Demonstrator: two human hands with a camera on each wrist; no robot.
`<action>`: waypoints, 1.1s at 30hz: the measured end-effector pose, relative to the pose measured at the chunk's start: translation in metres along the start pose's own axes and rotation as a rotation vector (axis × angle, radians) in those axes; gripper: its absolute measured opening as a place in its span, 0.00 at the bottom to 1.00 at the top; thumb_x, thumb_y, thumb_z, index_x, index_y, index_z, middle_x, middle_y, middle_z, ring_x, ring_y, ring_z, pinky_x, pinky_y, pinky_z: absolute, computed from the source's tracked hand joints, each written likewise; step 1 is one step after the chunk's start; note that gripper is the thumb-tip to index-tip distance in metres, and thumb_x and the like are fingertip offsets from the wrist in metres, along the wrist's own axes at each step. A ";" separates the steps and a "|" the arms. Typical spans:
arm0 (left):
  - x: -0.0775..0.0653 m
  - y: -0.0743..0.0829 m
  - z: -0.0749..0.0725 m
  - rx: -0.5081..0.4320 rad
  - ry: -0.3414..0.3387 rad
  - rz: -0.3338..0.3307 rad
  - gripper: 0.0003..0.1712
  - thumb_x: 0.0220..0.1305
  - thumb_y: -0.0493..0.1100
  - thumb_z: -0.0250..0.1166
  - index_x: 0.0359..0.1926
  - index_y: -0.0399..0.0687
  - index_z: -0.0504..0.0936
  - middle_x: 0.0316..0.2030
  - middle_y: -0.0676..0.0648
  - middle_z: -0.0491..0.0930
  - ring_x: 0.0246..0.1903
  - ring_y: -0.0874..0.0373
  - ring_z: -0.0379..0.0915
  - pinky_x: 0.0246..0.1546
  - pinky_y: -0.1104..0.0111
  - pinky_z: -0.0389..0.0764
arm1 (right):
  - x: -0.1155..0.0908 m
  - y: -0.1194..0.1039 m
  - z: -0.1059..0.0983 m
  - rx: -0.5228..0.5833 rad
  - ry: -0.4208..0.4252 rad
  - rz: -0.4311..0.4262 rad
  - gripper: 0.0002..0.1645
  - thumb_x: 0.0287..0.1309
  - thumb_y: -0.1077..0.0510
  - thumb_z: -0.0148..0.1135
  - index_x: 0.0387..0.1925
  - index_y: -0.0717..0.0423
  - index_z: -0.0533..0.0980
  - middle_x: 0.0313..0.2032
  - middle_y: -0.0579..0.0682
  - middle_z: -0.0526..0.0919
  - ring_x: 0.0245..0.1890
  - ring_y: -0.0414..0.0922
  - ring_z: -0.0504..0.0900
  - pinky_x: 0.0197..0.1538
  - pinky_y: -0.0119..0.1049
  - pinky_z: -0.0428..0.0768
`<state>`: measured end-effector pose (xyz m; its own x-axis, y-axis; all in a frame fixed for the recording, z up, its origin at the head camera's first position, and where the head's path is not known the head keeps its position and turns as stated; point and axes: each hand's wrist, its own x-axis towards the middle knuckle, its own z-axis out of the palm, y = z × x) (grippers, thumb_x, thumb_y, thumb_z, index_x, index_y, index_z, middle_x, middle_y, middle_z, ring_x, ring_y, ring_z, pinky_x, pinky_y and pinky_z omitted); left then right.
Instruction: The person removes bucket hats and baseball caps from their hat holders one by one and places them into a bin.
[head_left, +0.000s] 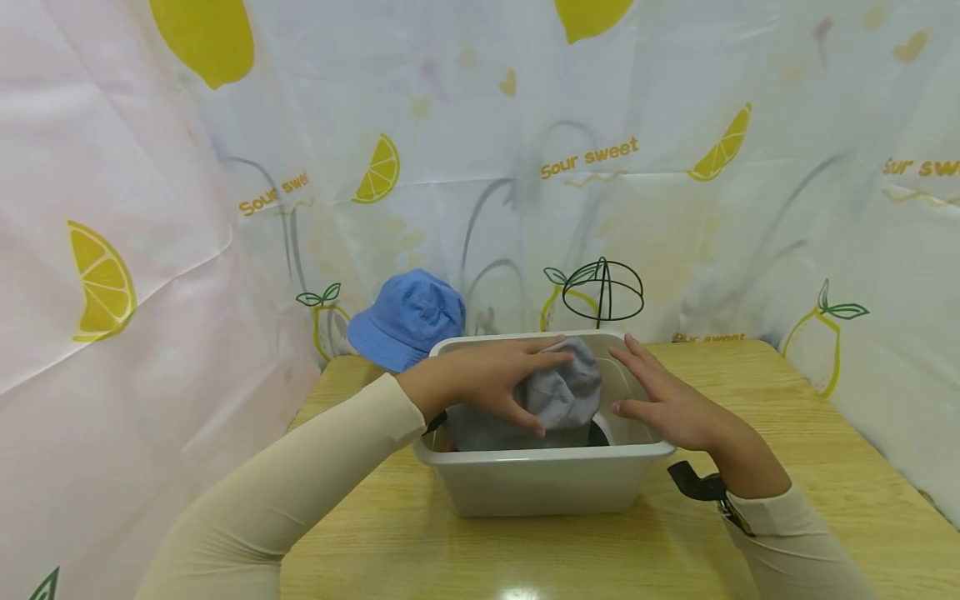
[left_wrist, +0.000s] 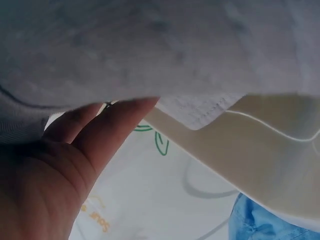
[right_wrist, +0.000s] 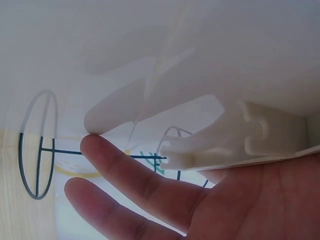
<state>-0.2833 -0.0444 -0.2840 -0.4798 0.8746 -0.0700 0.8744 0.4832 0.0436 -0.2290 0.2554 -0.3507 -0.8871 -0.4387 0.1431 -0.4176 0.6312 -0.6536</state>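
A grey hat (head_left: 564,392) lies in a white plastic basin (head_left: 540,487). My left hand (head_left: 487,377) reaches over the basin's left side and touches the hat, its fingers fairly straight and its thumb spread apart. In the left wrist view, the hat's grey cloth (left_wrist: 165,55) fills the top and hides the fingertips of the left hand (left_wrist: 45,185). On the other side, my right hand (head_left: 675,408) is at the basin's right rim, fingers extended and holding nothing. Its fingers (right_wrist: 145,182) show against the basin wall (right_wrist: 225,50) in the right wrist view.
Behind the basin's left corner is a blue bucket hat (head_left: 412,317). A black wire hat stand (head_left: 602,319) rises behind the basin. Beneath them is a wooden table (head_left: 750,400), with lemon-printed cloth (head_left: 465,100) behind it. A dark item (head_left: 597,435) shows inside the basin.
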 end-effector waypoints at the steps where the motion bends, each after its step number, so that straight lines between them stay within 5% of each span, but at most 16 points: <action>1: 0.001 -0.001 0.002 -0.005 -0.012 0.002 0.62 0.57 0.70 0.73 0.83 0.58 0.52 0.83 0.47 0.45 0.78 0.51 0.55 0.76 0.60 0.62 | 0.000 0.000 0.000 0.001 0.000 0.000 0.49 0.72 0.46 0.59 0.83 0.51 0.47 0.83 0.54 0.29 0.81 0.67 0.34 0.71 0.78 0.46; 11: 0.008 -0.003 0.011 -0.070 -0.153 -0.028 0.61 0.62 0.70 0.69 0.84 0.63 0.46 0.84 0.46 0.37 0.80 0.49 0.50 0.78 0.57 0.59 | -0.002 0.001 0.001 0.003 0.006 0.002 0.49 0.72 0.46 0.60 0.84 0.49 0.47 0.83 0.54 0.29 0.81 0.67 0.34 0.71 0.78 0.46; 15: 0.006 -0.002 0.002 -0.073 -0.225 -0.078 0.44 0.73 0.63 0.55 0.84 0.72 0.45 0.84 0.52 0.35 0.81 0.53 0.47 0.78 0.57 0.58 | -0.002 0.001 0.001 0.004 0.001 0.003 0.49 0.72 0.46 0.59 0.84 0.48 0.46 0.83 0.54 0.29 0.81 0.67 0.33 0.71 0.78 0.45; 18: 0.007 -0.004 -0.006 -0.052 -0.269 -0.109 0.40 0.72 0.53 0.48 0.82 0.76 0.48 0.84 0.56 0.37 0.81 0.55 0.46 0.78 0.59 0.58 | -0.001 0.000 0.000 0.001 0.001 0.004 0.49 0.72 0.46 0.59 0.84 0.48 0.46 0.83 0.53 0.28 0.81 0.66 0.33 0.71 0.78 0.45; 25: 0.007 -0.009 -0.008 0.006 -0.264 -0.107 0.52 0.59 0.49 0.65 0.81 0.78 0.52 0.83 0.57 0.47 0.69 0.57 0.65 0.72 0.60 0.67 | 0.000 -0.001 0.000 0.015 -0.004 0.003 0.49 0.72 0.46 0.59 0.84 0.50 0.47 0.83 0.52 0.28 0.81 0.66 0.33 0.71 0.78 0.45; 33: 0.010 -0.012 -0.003 0.080 -0.254 -0.035 0.59 0.58 0.55 0.76 0.83 0.71 0.49 0.84 0.53 0.41 0.81 0.55 0.45 0.79 0.59 0.55 | 0.000 0.000 0.000 0.016 -0.009 0.010 0.49 0.73 0.47 0.59 0.84 0.47 0.46 0.83 0.52 0.28 0.81 0.67 0.33 0.71 0.79 0.45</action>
<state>-0.2990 -0.0416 -0.2826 -0.4854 0.8144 -0.3180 0.8654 0.4994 -0.0418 -0.2289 0.2554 -0.3504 -0.8892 -0.4387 0.1300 -0.4059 0.6252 -0.6666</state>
